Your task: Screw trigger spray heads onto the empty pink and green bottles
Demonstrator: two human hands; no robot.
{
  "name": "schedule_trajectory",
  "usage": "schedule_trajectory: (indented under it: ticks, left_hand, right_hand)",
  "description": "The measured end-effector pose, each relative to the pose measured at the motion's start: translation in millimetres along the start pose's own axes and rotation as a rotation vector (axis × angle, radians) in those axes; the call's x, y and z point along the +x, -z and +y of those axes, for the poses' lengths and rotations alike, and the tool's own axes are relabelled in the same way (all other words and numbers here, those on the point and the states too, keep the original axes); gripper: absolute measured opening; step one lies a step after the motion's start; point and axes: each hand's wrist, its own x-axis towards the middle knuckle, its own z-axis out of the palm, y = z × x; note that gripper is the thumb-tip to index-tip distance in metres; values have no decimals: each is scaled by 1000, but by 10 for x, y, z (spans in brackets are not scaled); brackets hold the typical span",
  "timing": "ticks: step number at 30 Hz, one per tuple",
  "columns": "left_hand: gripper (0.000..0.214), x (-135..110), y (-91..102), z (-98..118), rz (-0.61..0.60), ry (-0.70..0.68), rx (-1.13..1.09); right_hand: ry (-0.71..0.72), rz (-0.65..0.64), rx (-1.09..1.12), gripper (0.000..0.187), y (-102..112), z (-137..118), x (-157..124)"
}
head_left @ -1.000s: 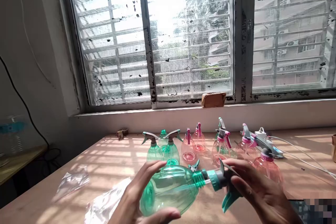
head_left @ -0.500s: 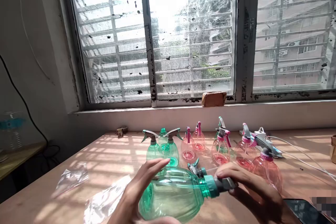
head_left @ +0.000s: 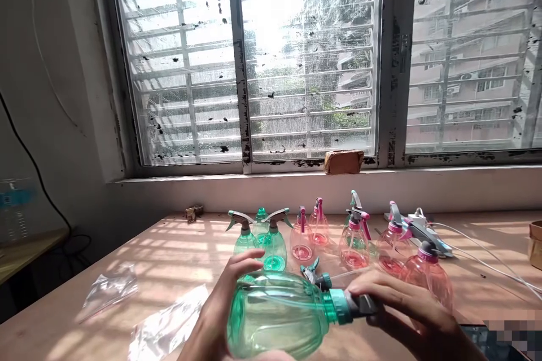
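I see L hand (head_left: pixel 214 316), fingers wrapped round the green bottle (head_left: pixel 275 316), held sideways just above the worktop (head_left: pixel 178 248), neck toward R hand (head_left: pixel 406 310). R fingers clamp the spray head (head_left: pixel 355 304) at the neck, prob. bracing both ends. Pink bottles (head_left: pixel 353 242) stand behind.

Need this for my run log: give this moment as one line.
left hand: holds green bottle on its side | right hand: grips spray head at bottle neck | behind: pink spray bottles on table
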Motion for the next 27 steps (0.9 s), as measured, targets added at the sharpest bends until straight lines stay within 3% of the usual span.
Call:
schedule_trajectory:
  ticks: [3,6,10,13,17,19,23,27]
  left_hand:
    - [72,60,-67,-190,118,-145,-76]
    - [54,117,-96,-302,202,-198,-75]
    - [98,82,-74,-238,133,-244,-29]
    - [108,14,-17,-132,47,-16,-100]
    - [68,-7,67,-43,-49,180,-241]
    - [67,12,84,-12,-76,156,-306]
    - [88,54,85,64,-106,-17,-373]
    - [64,38,97,132,-168,45,-320]
  right_hand:
    - [-224,29,19,26,26,-24,-43]
    - [-448,-32,234,40,12,-64,-40]
    - [-675,-39,430,56,-52,-95,3]
    - [-675,1,403,56,-96,-88,46]
    - [-614,92,374,51,-132,-102,91]
    - [-622,86,387,51,-130,-113,92]
    - [-691,24,489,58,-86,-77,47]
    - [-641,-19,398,72,-22,-3,8]
